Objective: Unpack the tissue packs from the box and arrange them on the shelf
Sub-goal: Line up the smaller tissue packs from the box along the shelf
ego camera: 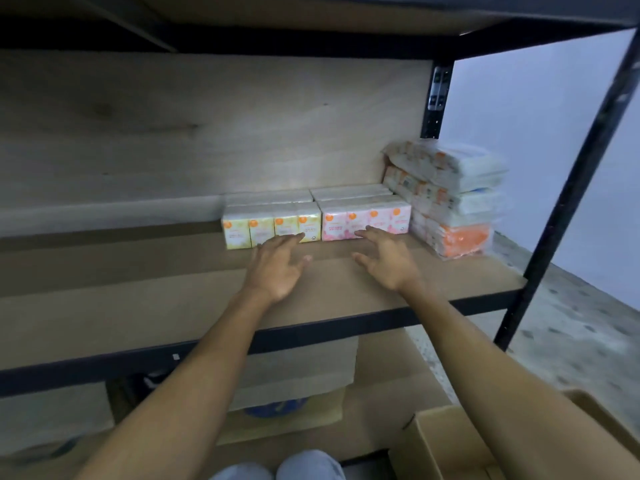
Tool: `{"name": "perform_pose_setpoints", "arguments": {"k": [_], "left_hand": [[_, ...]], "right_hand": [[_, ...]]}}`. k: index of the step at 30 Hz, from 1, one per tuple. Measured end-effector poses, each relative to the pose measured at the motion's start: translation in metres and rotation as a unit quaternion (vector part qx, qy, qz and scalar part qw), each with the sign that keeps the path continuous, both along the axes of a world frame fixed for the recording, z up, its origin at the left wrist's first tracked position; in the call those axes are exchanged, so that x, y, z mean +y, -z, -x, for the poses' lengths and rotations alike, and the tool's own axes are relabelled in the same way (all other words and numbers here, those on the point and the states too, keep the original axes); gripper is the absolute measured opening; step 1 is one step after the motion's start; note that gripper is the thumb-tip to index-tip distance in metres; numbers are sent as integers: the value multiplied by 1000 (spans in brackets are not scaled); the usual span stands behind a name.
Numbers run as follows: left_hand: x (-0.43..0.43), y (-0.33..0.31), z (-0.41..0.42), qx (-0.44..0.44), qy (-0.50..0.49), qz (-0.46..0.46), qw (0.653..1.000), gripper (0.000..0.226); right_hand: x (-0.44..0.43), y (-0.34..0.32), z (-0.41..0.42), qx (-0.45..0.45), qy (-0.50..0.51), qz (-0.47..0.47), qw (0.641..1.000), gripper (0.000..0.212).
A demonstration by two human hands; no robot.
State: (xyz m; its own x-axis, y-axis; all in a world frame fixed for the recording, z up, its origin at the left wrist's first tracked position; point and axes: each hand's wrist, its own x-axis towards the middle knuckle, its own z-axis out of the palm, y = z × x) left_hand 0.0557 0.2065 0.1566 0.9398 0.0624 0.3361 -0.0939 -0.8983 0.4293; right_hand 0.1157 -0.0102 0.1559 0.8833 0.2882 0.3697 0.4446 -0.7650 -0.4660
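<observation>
Above the knees [277, 467], left hand [277, 268] and right hand [388, 263] hover spread, empty, before tissue packs [346, 211].

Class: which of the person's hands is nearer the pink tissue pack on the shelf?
Right. The right hand has its fingertips at the lower front of the pink tissue pack. The left hand lies to that pack's left, fingertips at the yellow tissue pack beside it.
</observation>
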Motion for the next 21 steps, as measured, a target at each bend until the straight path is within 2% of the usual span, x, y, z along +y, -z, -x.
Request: {"name": "perform_pose_setpoints", "arguments": {"k": [5, 11, 17, 21], "left_hand": [[-30, 13, 45, 23, 9, 79, 997, 54], [-84, 34, 90, -33, 70, 190, 979, 42], [-151, 72, 122, -73, 140, 237, 959, 31], [-194, 101, 139, -38, 177, 237, 955, 32]], "right_hand": [[-6, 9, 60, 12, 11, -40, 999, 49], [-32, 39, 126, -1, 55, -78, 995, 43], [-85, 84, 178, 5, 102, -82, 991, 38], [-131, 121, 201, 48, 152, -72, 985, 37]]}}
